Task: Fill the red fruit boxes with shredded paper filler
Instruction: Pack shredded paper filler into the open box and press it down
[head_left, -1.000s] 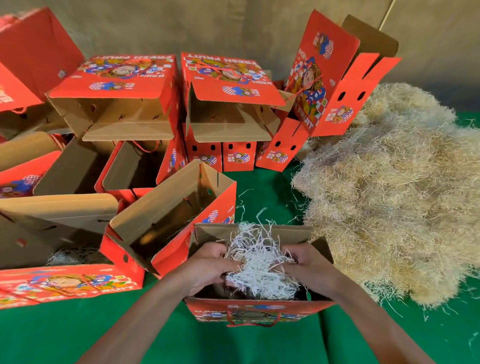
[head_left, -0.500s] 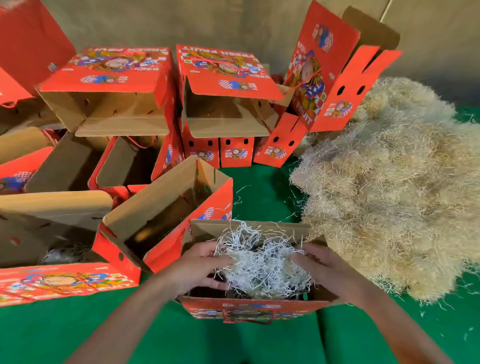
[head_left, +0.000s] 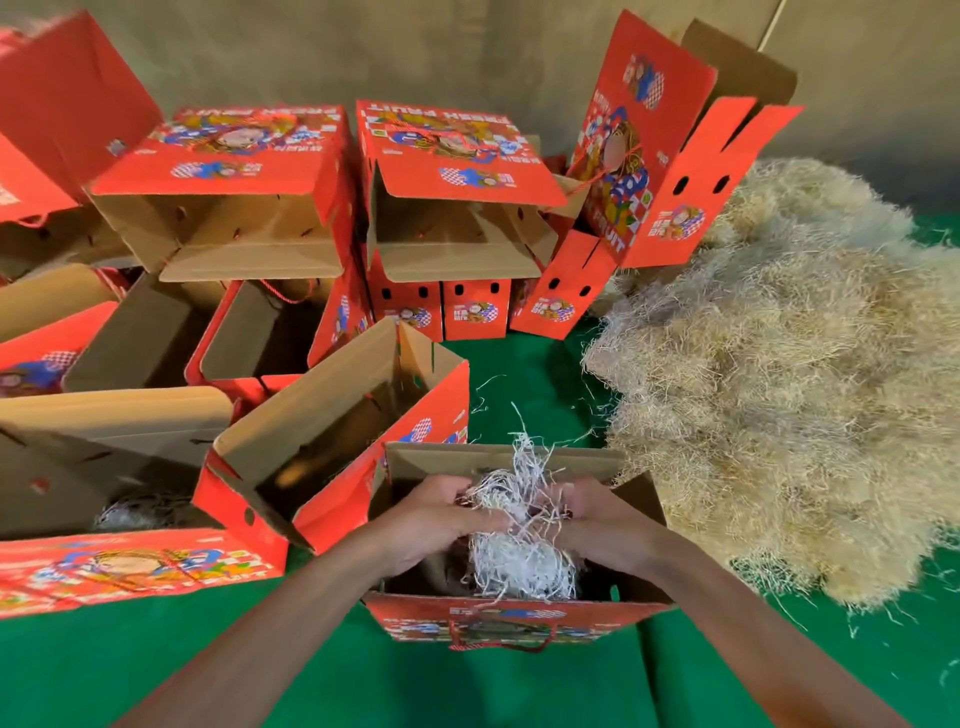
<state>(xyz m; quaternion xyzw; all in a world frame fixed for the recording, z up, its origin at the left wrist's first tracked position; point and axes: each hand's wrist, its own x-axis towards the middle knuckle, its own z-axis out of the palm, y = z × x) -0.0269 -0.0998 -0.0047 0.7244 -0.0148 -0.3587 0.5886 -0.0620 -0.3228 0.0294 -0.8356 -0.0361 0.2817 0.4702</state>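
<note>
Stuffing is the step in hand: both hands are down in the open top of the red box (head_left: 511, 618) that stands at the near edge of the green desk (head_left: 156, 670), straight in front of the person. The left hand (head_left: 441, 519) and the right hand (head_left: 597, 519) face each other across a wad of white shredded paper (head_left: 519, 551), and the fingers of both are curled into it, gripping the strands from either side. Part of the wad sits low inside the box, while a tuft sticks up above its rim between the 2 hands.

The supply, a big heap of straw-coloured shredded filler (head_left: 779, 389), lies along the right edge of the desk, just beside this box. More red boxes (head_left: 332, 431) crowd the left and far sides, most with flaps open and brown insides showing; 1 at the left edge seems to hold a little pale filler, though that is hard to tell.

By my judgement this box is only partly packed, since dark gaps show around the wad. The next move calls for pressing the paper down and spreading it toward the corners, then letting go and reaching right to the heap for another handful. Loose strands could spill over the rim if the wad is released too high.
</note>
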